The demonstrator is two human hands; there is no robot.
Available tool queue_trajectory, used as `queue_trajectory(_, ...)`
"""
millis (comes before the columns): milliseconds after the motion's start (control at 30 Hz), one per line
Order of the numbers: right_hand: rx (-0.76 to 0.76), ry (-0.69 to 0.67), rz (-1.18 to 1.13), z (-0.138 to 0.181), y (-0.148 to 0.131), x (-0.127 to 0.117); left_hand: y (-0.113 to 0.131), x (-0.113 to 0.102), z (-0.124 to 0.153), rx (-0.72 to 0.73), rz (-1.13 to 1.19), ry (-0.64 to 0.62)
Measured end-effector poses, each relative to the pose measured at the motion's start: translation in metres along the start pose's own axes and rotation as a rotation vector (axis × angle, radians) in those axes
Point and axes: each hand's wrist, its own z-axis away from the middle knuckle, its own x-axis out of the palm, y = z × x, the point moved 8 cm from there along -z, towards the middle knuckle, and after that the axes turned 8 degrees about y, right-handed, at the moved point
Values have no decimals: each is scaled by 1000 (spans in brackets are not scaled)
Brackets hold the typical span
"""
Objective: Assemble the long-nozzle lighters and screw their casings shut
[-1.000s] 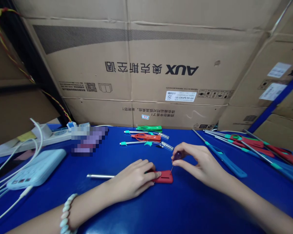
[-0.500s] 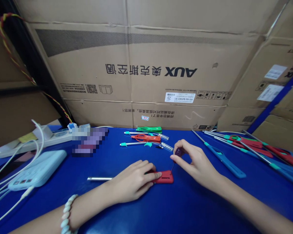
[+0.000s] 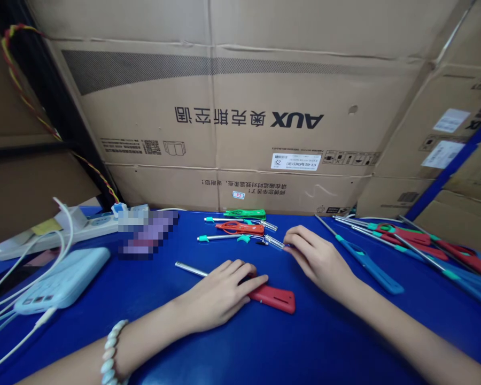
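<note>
My left hand [image 3: 226, 294] closes over a red plastic handle [image 3: 276, 299] lying on the blue table, its slotted end sticking out to the right. A silver metal rod [image 3: 190, 268] comes out from the other side of the hand. Just up and to the right, my right hand [image 3: 318, 256] is pinched, palm down, off the red handle. Only a dark purple bit of the screwdriver shows by its fingertips; the rest is hidden. Those fingertips are close to the end of a clear tube [image 3: 274, 241].
Behind the hands lie an orange-red plastic piece [image 3: 244, 229], a green one [image 3: 248, 214] and thin rods. Several blue and red handles with rods spread at right, including a blue handle [image 3: 374, 270]. At left are a light-blue power bank [image 3: 64, 280] with cables and a power strip [image 3: 100, 224]. Cardboard [image 3: 240, 85] walls the back.
My right hand has lifted the screwdriver off the red handle and turned palm down. Under my left hand, the red handle and rod have swivelled, the slotted end coming nearer to me.
</note>
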Motion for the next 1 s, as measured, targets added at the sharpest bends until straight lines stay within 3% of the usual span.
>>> queue_trajectory(233,133,-239,403,9,54,32,-16,-4,3,-46,-38,-55)
queue_trajectory(500,188,-524,335,24,61,50,-21,-5,3,-18,71,-77)
queue_trajectory(667,152,-381,355,13,36,34,-18,-4,2,-22,44,-15)
queue_trajectory(733,118,-330,117,10,9,30,-15,-6,3,-19,17,30)
queue_trajectory(833,-3,-372,-193,14,-37,31,-9,-11,3,-7,10,127)
queue_trajectory(1000,24,-390,-142,24,-55,37,1,-24,4,18,68,284)
